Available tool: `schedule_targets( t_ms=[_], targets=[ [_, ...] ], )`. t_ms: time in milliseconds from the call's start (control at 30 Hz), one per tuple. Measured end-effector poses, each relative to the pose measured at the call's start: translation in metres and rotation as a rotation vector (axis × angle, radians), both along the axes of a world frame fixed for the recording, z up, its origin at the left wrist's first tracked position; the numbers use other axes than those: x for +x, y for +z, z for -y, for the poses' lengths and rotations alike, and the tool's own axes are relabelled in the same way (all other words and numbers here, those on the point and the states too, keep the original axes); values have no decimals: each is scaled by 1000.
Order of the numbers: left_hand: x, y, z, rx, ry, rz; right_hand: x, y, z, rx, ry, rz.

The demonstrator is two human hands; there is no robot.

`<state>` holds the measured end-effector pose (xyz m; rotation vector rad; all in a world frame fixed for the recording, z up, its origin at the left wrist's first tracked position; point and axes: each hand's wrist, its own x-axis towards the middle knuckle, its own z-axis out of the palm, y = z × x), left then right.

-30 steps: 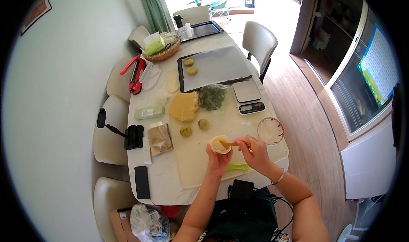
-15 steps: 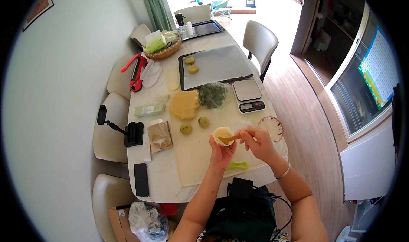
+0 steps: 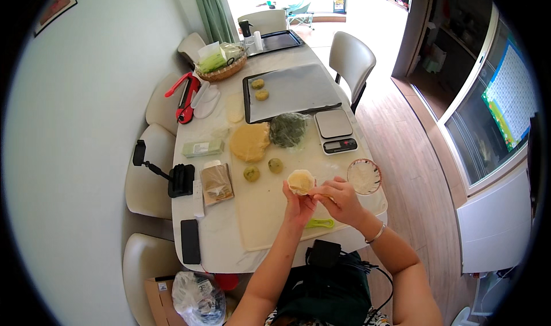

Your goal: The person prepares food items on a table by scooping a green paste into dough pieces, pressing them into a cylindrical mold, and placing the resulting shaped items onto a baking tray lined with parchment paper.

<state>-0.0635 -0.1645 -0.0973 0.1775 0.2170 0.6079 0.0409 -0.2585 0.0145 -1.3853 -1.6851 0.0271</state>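
Near the front of the table, my left hand (image 3: 296, 211) is closed around a small pale round cup (image 3: 310, 176) with yellowish stuff inside. My right hand (image 3: 341, 201) pinches a wooden spoon (image 3: 317, 194), its far end in the cup. Beyond them on the cream mat (image 3: 258, 225) sit two greenish balls (image 3: 251, 173), a flat slab of yellow dough (image 3: 249, 142) and a dark green mass in plastic wrap (image 3: 288, 129). A lime-green handled tool (image 3: 320, 223) lies just below my hands, partly hidden by my left one.
A lined baking tray (image 3: 298, 87) carries two flattened pieces (image 3: 262, 95). At right are a kitchen scale (image 3: 334, 128) and a bowl (image 3: 364, 176). Along the left stand a phone holder (image 3: 181, 180), a brown packet (image 3: 217, 183), a phone (image 3: 190, 241) and a red device (image 3: 186, 101).
My right hand has shifted slightly down and left, closer to the cup, and the spoon lies lower against the cup's edge. My left hand keeps its hold, nearly still.
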Motion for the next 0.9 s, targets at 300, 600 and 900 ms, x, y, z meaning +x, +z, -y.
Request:
schedule_targets(
  t_ms=[300,600,900],
  targets=[
    [0,-1,2,1,21,-77,5,25,-5,9,-131,254],
    [-3,-26,2,111,13,-60,-21,6,5,57,-160,219],
    [-3,-7,6,14,59,-37,-3,15,0,-308,-266,-618]
  ],
)
